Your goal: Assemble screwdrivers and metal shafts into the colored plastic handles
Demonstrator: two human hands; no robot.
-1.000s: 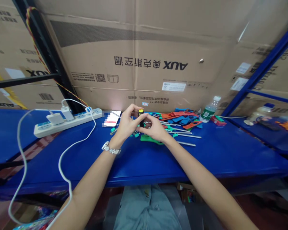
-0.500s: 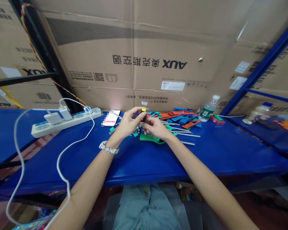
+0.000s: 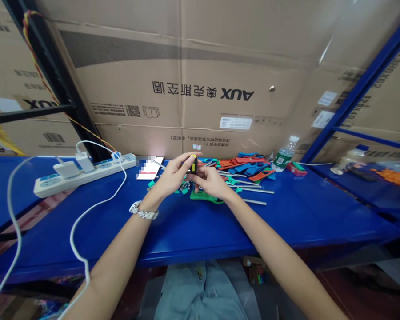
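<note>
My left hand, with a silver watch on its wrist, is closed around a black-and-yellow screwdriver handle that stands upright. The lower end of the tool is hidden by my fingers. Close by on the right, my right hand is curled with its fingertips just under the handle; what it pinches is hidden. Below my right hand lies a green plastic handle on the blue table. Thin metal tubes and small green plastic pieces are scattered around both hands.
Orange and blue plastic handles are piled behind to the right, beside a water bottle and a small red box. A phone lies left, near a white power strip with trailing cables. A cardboard sheet stands behind.
The camera view has shifted slightly. The yellow-capped handle has tilted so that more of its black and yellow side shows, still in my left hand.
</note>
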